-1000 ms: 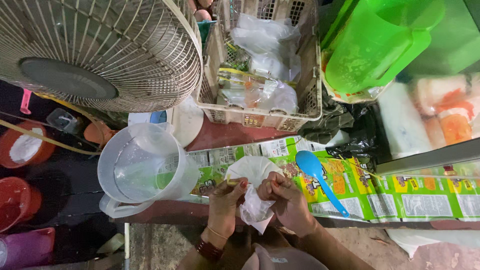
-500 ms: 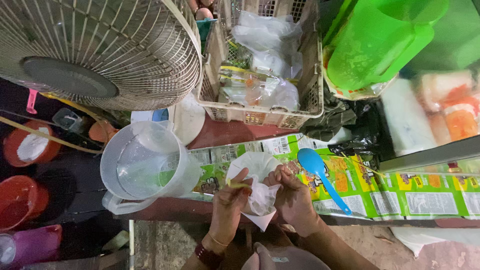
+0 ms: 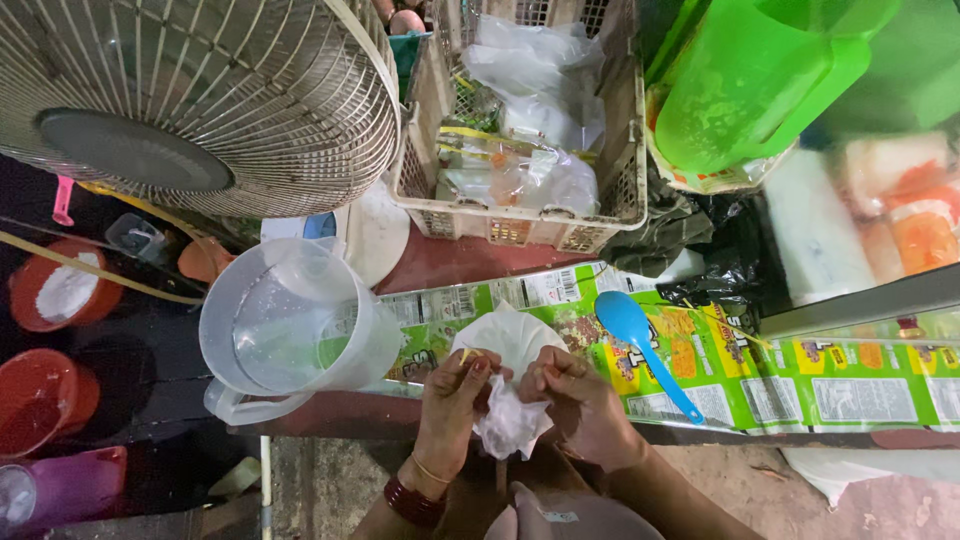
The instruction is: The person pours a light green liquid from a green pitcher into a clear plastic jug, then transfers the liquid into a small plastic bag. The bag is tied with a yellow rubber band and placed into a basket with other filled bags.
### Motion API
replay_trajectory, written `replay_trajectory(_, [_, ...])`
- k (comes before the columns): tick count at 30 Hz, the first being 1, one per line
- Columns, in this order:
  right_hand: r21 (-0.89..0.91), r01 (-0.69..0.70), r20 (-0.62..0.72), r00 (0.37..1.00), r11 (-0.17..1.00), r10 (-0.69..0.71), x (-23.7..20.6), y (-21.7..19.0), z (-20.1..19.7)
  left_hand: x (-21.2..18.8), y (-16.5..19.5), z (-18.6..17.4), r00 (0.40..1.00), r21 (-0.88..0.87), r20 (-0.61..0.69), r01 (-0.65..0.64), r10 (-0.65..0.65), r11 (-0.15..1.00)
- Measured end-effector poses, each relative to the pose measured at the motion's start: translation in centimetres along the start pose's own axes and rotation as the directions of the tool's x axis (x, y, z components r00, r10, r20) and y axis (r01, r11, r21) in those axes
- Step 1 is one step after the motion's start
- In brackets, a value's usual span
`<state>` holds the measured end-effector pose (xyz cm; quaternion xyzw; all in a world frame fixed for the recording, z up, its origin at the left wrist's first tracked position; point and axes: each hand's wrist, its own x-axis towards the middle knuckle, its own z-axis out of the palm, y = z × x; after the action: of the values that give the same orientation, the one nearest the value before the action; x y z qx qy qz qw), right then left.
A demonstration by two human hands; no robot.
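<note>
Here both hands, left hand (image 3: 455,395) and right hand (image 3: 575,400), pinch a small white plastic bag (image 3: 508,375) at the counter's edge; clear jug (image 3: 290,330) at nine o'clock, blue spoon (image 3: 640,345) at two. A slack pinch could spill it.

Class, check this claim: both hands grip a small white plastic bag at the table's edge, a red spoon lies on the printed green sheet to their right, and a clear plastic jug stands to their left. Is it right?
Not quite: the spoon is blue, not red, as the head view shows. The rest holds: the left hand and right hand grip the white plastic bag, the spoon lies on the printed green sheet, and the clear jug stands to their left.
</note>
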<state>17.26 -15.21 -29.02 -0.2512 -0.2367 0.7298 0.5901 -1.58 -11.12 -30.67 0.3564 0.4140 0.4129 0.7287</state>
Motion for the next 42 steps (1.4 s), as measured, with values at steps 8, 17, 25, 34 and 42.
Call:
replay_trajectory(8, [-0.407, -0.171, -0.042, 0.985, 0.897, 0.169, -0.4, -2.0, -3.0, -0.8, -0.8, 0.4, 0.998, 0.094, 0.032, 0.047, -0.05, 0.994])
replay_trajectory(17, [-0.27, -0.273, -0.127, 0.961, 0.923, 0.247, 1.9, -0.5, -6.8, 1.2, -1.6, -0.5, 0.957, 0.281, 0.283, -0.139, 0.056, 0.95])
replay_trajectory(25, [-0.316, -0.218, -0.139, 0.973, 0.923, 0.182, 2.3, -1.7, -4.3, 3.2, 0.9, 0.0, 0.933, 0.195, 0.338, 0.056, -0.121, 0.979])
replay_trajectory(34, [-0.429, -0.201, -0.164, 0.976, 0.881, 0.143, 3.5, -3.3, -2.3, 5.1, 2.9, 0.8, 0.891, 0.409, 0.387, 0.064, -0.237, 0.91])
replay_trajectory(42, [-0.682, -0.038, -0.05, 0.999, 0.731, 0.006, 3.9, -3.3, -2.3, 6.4, 1.1, 0.1, 0.953, 0.415, 0.271, 0.013, -0.137, 0.91])
